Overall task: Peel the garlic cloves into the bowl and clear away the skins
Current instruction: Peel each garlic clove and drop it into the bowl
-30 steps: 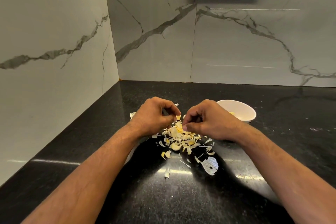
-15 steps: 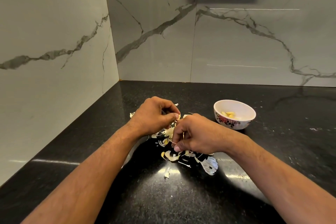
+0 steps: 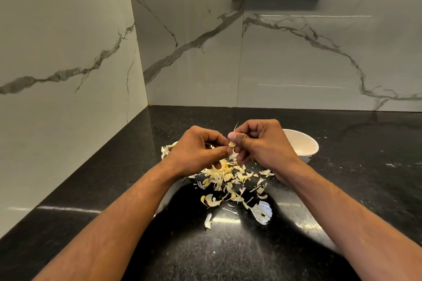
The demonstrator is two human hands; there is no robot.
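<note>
The right hand [image 3: 262,143] has risen from the skins [image 3: 228,178], pinching a garlic clove [image 3: 232,144] with the left hand [image 3: 198,150]; peeling continues, bowl [image 3: 303,143] waiting just beside.

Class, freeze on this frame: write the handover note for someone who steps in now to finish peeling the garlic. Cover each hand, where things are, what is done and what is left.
Left hand: fingers curled, pinching the garlic clove from its side.
Right hand: pinches the same clove, with a thin strip of skin sticking up between its fingers.
Bowl: on the counter behind the right hand; its contents are hidden here.
Loose skins: scattered pile on the counter below the hands.
Done: many skins already off, judging by the pile.
Left: finish this clove, drop it into the bowl, clear away the skins.
</note>
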